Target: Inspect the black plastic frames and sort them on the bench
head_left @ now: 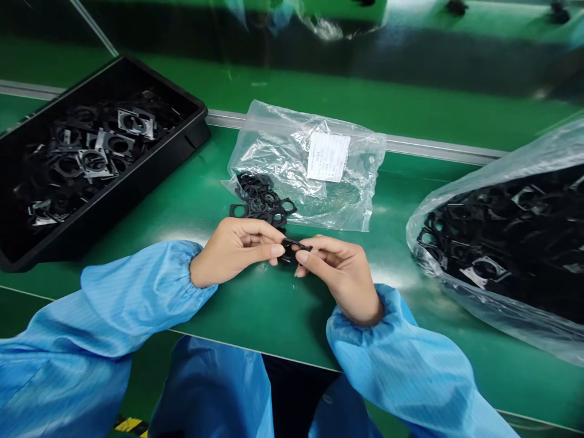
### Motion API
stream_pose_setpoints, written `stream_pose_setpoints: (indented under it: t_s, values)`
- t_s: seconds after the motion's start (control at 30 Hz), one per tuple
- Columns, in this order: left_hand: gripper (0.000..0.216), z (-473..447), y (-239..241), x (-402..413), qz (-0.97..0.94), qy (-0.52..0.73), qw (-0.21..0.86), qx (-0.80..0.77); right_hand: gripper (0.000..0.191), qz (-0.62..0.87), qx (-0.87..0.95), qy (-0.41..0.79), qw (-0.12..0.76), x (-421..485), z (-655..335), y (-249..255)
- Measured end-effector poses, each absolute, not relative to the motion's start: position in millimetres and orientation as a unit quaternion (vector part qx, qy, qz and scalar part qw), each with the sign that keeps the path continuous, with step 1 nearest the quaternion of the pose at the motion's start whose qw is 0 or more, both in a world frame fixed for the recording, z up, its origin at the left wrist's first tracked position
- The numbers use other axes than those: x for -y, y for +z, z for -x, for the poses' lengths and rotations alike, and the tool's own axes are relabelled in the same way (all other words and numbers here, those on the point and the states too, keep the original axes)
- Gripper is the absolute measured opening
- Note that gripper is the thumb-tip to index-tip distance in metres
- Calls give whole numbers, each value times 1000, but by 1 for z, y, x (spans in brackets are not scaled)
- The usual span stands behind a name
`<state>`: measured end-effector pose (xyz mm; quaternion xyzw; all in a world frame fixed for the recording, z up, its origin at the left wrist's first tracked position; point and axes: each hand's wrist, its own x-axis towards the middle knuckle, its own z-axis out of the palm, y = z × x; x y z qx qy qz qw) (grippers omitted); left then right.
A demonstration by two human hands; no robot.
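My left hand (237, 248) and my right hand (337, 267) meet over the green table, both in blue sleeves. Their fingertips pinch one small black ring-shaped part (292, 246) between them. Just beyond my hands lies a loose pile of black ring parts (262, 201), spilled at the mouth of a clear plastic bag (292, 158) with a white label (327, 157).
A black tray (150, 182) at the left holds several black and silver square frames (98, 152). At the right sits a large clear bag (456, 201) full of black frames. A metal rail (433, 149) runs across the green table (255, 304) behind the bags.
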<state>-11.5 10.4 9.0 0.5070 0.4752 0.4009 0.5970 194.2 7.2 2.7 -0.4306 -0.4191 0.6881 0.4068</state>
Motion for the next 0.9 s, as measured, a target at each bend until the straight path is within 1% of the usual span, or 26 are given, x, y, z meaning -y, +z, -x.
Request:
stream_pose_setpoints:
  t_s: [0.1,0.2,0.37,0.43,0.5,0.57,0.63,0.77,0.87,0.9]
  values:
    - [31,11,10,-10,-509,412,592,-471,32,428,407,697,406,-7,-193,2]
    - [28,11,9,-11,-493,404,612,-468,33,425,401,698,413,-8,-192,2]
    - [26,12,8,-10,-489,380,642,-451,25,421,427,678,425,-9,-192,2]
    - [25,11,8,-9,-501,376,638,-448,19,426,466,645,430,-7,-194,1]
    - [24,10,8,-7,-524,373,620,-450,13,436,539,580,427,-6,-196,1]
    - [20,9,8,-6,-553,377,584,-459,13,441,615,505,415,-5,-197,0]
    - [13,7,7,-5,-569,387,551,-472,13,438,658,454,412,-3,-196,0]
    - [8,5,3,-5,-549,407,549,-482,15,413,666,448,430,0,-193,-3]
    - [8,6,2,-3,-573,380,548,-476,5,425,668,435,428,0,-192,-4]
    - [10,6,2,-2,-591,372,536,-474,7,432,672,429,423,-1,-192,-4]
